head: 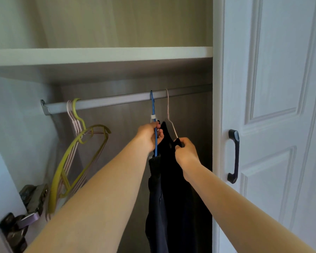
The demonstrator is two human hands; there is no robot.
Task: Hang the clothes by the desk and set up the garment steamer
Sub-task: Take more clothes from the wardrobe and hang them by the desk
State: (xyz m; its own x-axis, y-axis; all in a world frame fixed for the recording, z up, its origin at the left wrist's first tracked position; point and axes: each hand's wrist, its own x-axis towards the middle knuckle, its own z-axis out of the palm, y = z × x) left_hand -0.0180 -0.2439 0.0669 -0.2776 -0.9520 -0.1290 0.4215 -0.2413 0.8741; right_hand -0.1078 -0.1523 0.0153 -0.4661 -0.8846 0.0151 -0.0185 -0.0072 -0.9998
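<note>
My left hand [149, 136] is covering the middle of the blue hanger [153, 106]. The dark garments [171, 189] are running off the bottom edge, and my right hand [185, 152] is hiding part of the pink hanger [169, 114]. How many garments are hanging there is unclear. My left forearm is covering the lower ends of the yellow hanger [66, 172].

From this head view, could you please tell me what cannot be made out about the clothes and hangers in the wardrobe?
- Dark garments: type and length unknown; the bottom edge cuts them off.
- Blue hanger: its shoulders are hidden by the left hand and cloth.
- Thin pink hanger: its lower part is hidden under cloth and the right hand.
- Desk and steamer: out of view.
</note>
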